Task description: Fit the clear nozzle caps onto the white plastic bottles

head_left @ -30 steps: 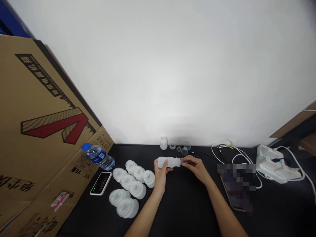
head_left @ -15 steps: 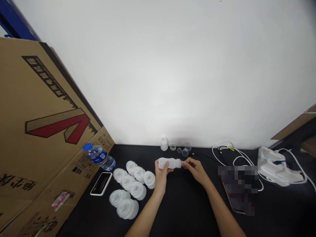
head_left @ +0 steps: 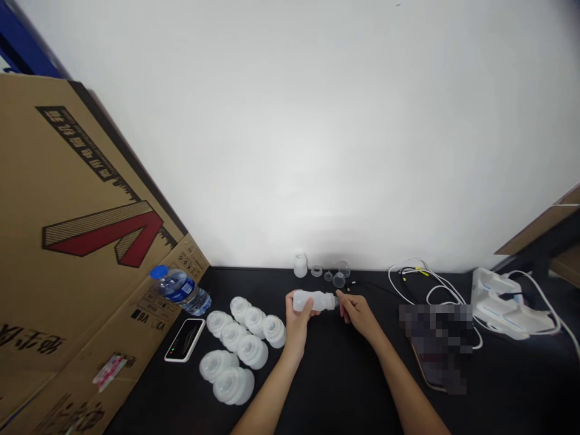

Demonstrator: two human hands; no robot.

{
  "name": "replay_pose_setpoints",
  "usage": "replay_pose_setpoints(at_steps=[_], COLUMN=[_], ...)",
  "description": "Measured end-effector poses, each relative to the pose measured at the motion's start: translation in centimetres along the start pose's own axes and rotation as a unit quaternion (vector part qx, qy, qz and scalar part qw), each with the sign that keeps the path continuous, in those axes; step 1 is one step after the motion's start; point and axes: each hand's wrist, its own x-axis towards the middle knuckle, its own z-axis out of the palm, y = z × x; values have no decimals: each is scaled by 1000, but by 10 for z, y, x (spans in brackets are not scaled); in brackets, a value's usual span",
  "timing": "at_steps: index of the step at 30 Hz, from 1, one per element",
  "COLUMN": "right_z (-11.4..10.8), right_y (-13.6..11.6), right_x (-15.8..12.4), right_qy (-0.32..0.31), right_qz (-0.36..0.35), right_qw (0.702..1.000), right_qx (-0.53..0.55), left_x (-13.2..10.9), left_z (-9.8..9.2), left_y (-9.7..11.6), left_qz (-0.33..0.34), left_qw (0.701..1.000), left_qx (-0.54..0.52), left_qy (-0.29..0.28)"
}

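Observation:
My left hand [head_left: 299, 314] is wrapped round a white baby bottle [head_left: 310, 300], its thumb lying along the near side. The bottle is held nearly level above the black table, with its neck toward the right. A clear nipple [head_left: 336, 300] sits at the neck end. The fingers of my right hand [head_left: 354, 309] are closed at that nipple, though the exact grip is partly hidden. Behind the bottle stand another small white bottle [head_left: 299, 266], a ring [head_left: 316, 270], a small nipple [head_left: 328, 275] and clear domed caps [head_left: 339, 279].
Several capped baby bottles [head_left: 233, 336] stand in rows at the left. Beside them are a phone [head_left: 185, 339], a water bottle [head_left: 181, 291] and a large carton [head_left: 86, 241]. White cables [head_left: 444, 284], a white charging dock [head_left: 510, 305] and a partly blurred phone [head_left: 428, 356] lie right.
My right fingers have shifted slightly at the neck end, and more of the clear nipple shows. The baby bottle has moved a little to the right in my left hand.

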Motion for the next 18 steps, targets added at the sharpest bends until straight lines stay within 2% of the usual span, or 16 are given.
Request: replay_pose_setpoints(at_steps=[3, 9, 14, 18], right_z=[1, -1, 2, 2], right_y=[0, -2, -1, -2], right_x=[1, 0, -1, -1], right_qy=[15, 4, 11, 14], right_qz=[2, -52, -18, -7], right_qw=[1000, 998, 1000, 1000], right_qx=[19, 25, -1, 19], left_x=[0, 0, -1, -2], left_z=[0, 0, 0, 1], left_y=[-1, 0, 0, 1], left_qz=[-3, -5, 2, -1], left_qw=[1000, 1000, 1000, 1000], left_qx=[-8, -16, 6, 4], left_qy=[3, -5, -13, -15])
